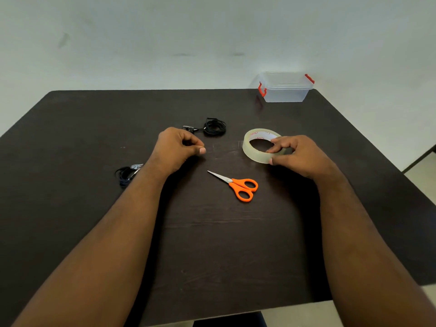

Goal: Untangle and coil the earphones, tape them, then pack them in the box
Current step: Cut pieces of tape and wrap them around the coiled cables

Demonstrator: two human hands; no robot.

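Tape roll between hands, apparently

Both forearms are showing bare from the lower edge of the view up to the wrists, with no sleeve reaching into sight. The left hand and the right hand are wearing no gloves, rings, watch or bracelet. The fingernails are looking short and plain, with one thumbnail showing pale on the left hand.
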